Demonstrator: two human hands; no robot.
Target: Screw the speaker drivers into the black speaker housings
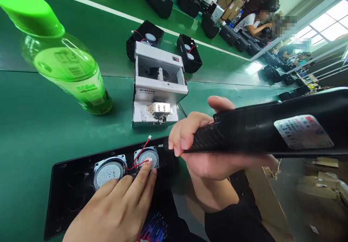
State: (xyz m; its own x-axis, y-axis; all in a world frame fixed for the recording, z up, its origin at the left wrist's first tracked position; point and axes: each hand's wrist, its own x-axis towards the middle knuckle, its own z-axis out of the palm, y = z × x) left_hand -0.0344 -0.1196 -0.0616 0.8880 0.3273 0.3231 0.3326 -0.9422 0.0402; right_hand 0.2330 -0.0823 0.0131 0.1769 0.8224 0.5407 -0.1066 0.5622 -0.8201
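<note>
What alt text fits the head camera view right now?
The right hand grips a black electric screwdriver beside a black speaker panel, while the left hand presses on one of its two round speakers. A silver WEIXIN screw feeder and a green bottle sit on the green bench.

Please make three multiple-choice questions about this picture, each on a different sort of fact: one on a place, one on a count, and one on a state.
1. Where is the left hand?
A) on the bottle
B) on a speaker
C) on the silver box

2. How many round speakers are on the black panel?
A) two
B) three
C) four

3. What is the right hand doing?
A) hanging open and empty
B) pulling a red wire
C) gripping a black screwdriver

1: B, its fingertips press the speaker.
2: A, two lie side by side.
3: C, its fingers wrap the screwdriver.
</note>
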